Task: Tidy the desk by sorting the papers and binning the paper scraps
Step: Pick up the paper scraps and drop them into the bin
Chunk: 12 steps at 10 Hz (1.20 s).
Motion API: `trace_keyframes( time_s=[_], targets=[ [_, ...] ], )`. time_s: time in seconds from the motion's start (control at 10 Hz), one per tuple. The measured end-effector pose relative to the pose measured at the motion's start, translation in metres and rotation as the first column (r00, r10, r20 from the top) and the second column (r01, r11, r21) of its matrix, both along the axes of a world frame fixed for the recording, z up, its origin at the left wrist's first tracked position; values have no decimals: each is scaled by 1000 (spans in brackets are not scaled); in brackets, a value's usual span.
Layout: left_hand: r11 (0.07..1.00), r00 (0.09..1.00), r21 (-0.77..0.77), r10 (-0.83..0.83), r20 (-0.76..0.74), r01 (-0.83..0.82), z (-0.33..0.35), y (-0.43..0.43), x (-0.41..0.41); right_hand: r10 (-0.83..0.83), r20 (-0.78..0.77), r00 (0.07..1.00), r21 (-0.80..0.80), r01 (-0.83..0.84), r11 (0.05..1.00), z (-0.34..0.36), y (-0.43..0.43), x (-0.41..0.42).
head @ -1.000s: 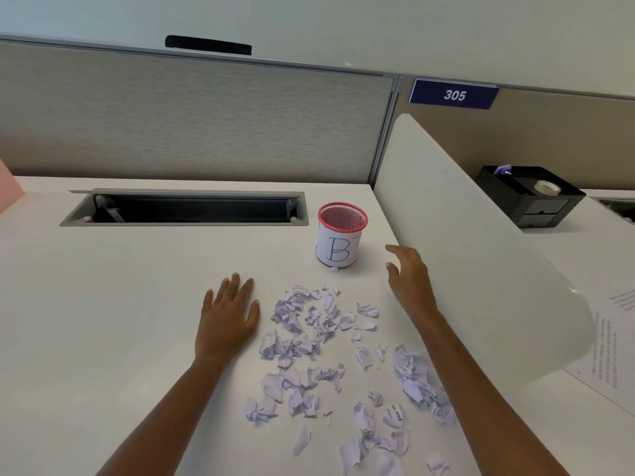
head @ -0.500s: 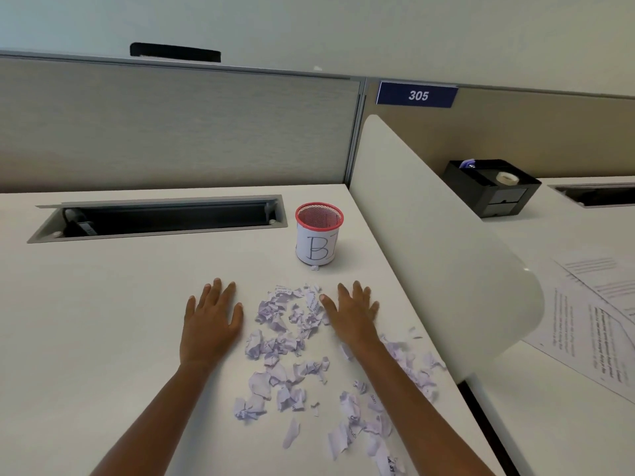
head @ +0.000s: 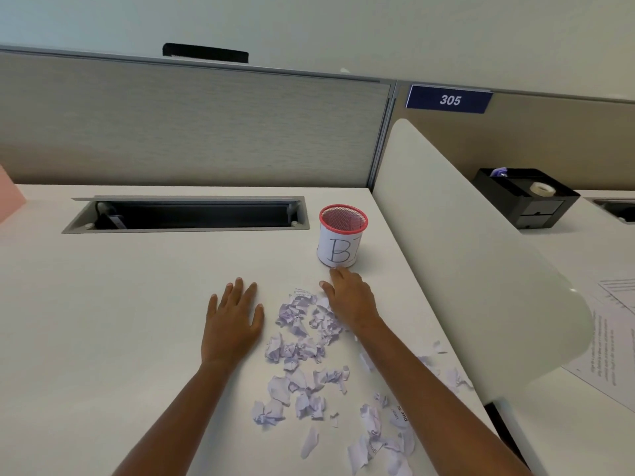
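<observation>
Several crumpled paper scraps point(head: 302, 341) lie scattered over the white desk point(head: 120, 321), from the middle down to the near right edge. A red mesh cup point(head: 342, 235) wrapped in a white label marked "B" stands behind them. My left hand point(head: 233, 324) lies flat on the desk, fingers spread, just left of the scraps. My right hand point(head: 350, 300) rests at the far right side of the pile, fingers stretched toward the foot of the cup. Printed papers point(head: 611, 341) lie on the neighbouring desk to the right.
A curved white divider point(head: 464, 255) separates the two desks. An open cable trough point(head: 185, 214) is sunk into the desk behind my hands. A black organiser point(head: 525, 197) with a tape roll sits far right. A pink sheet point(head: 8, 197) shows at the left edge.
My right hand went from beside the divider down onto the scraps, then forward to the cup's foot. My left hand stayed flat on the desk. The camera view shifted.
</observation>
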<state>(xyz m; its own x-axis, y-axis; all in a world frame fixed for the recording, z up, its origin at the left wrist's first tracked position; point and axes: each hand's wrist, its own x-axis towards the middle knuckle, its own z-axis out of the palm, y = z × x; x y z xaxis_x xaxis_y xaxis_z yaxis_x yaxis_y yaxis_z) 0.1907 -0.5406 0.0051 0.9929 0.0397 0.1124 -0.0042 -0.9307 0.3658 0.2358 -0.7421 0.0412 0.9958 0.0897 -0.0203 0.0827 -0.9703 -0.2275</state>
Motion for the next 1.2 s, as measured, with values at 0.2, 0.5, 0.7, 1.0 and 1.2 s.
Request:
trace_keyframes(
  time_s=[0.2,0.5,0.7,1.0,1.2],
  targets=[
    [1000,1000,14,4,-1,-4,-1,0,1,-9,41,999,-69,12,998,3,1,8],
    [1000,1000,10,4,-1,-4,-1,1,1,-61,23,998,64,59,996,8,-1,9],
    [1000,1000,4,11,8,-11,-1,0,0,-71,-32,997,129,74,989,18,-5,13],
    [1000,1000,4,14,8,-14,-2,0,1,-37,-108,993,394,77,916,17,-22,10],
    [1000,1000,2,13,11,-13,-1,0,0,198,-306,931,332,-91,939,16,-12,-3]
  ],
)
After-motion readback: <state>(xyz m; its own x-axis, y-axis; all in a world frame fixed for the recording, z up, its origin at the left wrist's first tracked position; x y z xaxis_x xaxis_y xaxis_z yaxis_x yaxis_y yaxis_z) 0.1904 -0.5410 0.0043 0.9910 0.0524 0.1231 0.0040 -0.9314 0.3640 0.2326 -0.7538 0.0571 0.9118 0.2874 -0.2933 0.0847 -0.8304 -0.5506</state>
